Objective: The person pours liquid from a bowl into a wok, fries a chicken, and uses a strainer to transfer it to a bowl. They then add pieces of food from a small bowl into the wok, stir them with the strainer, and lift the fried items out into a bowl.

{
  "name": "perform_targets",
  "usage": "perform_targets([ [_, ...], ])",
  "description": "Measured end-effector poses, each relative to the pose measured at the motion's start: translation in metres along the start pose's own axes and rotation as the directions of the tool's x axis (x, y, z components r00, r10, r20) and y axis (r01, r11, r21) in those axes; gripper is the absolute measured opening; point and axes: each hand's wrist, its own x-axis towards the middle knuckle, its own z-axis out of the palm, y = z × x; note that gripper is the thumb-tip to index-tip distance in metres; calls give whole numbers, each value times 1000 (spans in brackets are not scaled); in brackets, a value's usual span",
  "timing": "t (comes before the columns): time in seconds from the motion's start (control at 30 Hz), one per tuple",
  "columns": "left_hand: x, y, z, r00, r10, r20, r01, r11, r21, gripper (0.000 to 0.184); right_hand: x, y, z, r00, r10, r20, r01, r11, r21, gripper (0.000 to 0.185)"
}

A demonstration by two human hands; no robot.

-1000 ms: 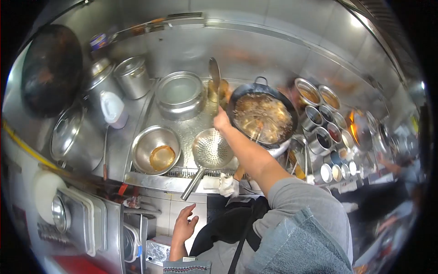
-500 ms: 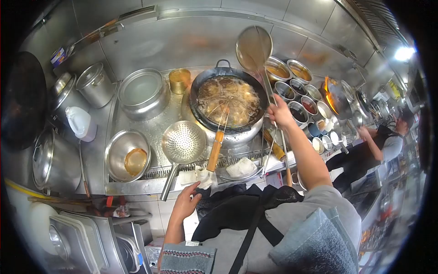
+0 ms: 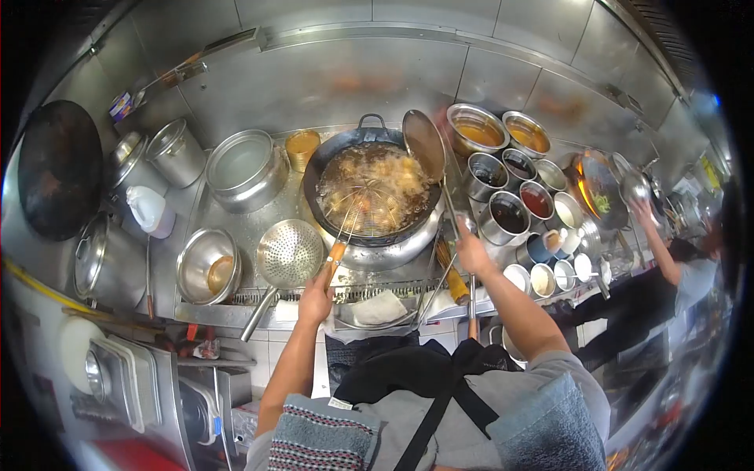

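My left hand [image 3: 316, 300] is closed round the wooden handle of a wire strainer [image 3: 366, 213], whose mesh basket lies in the near side of the wok [image 3: 316, 166]. Pale pieces of food [image 3: 397, 174] bubble in the brown oil. Gripped by its long handle in my right hand [image 3: 472, 251], a large round skimmer [image 3: 425, 145] is tilted on edge over the wok's right rim. Whether it touches the rim, I cannot tell. Just left of the wok rests a perforated ladle [image 3: 290, 253], its metal handle toward me.
Sauce pots [image 3: 509, 216] crowd the right side. A lidded pot [image 3: 247, 169], an oil tin [image 3: 301, 149] and a steel bowl [image 3: 206, 271] stand left. A folded cloth [image 3: 379, 308] lies at the front edge. Another person [image 3: 667, 271] works at a flaming wok [image 3: 594, 184] further right.
My left hand has moved up and taken hold of the wire strainer's handle. My right hand has lowered the skimmer from high above to the wok's right edge, and it has turned on its side.
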Motion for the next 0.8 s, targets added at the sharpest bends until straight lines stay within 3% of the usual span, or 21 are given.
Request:
perform_targets([
  [0.07, 7, 5, -1, 987, -127, 99, 111, 981, 158, 62, 10, 12, 16, 995, -82, 52, 67, 969, 236, 74],
  [0.1, 9, 6, -7, 988, -137, 73, 119, 970, 212, 62, 2, -10, -8, 964, 38, 264, -145, 905, 399, 68],
  [0.13, 12, 15, -22, 987, -144, 64, 126, 966, 225, 62, -3, -17, -30, 963, 26, 268, -139, 901, 411, 68],
  [0.2, 16, 43, -64, 973, -194, 124, 139, 924, 355, 60, -5, -26, -51, 876, 37, 480, -410, 580, 704, 65],
  [0.23, 18, 49, -78, 978, -163, 128, 102, 916, 388, 58, -1, -24, -53, 858, 29, 512, -464, 473, 750, 64],
  [0.47, 20, 116, -133, 952, -257, 165, 128, 827, 547, 54, 40, 3, -45, 748, -86, 658, -567, 433, 701, 48],
  [0.6, 11, 108, -134, 974, -185, 128, 99, 863, 495, 56, 72, 7, -19, 717, -203, 666, -544, 434, 718, 48],
  [0.8, -1, 91, -127, 990, -99, 98, 54, 920, 388, 53, 75, 5, 25, 743, -320, 588, -563, 177, 807, 47],
])
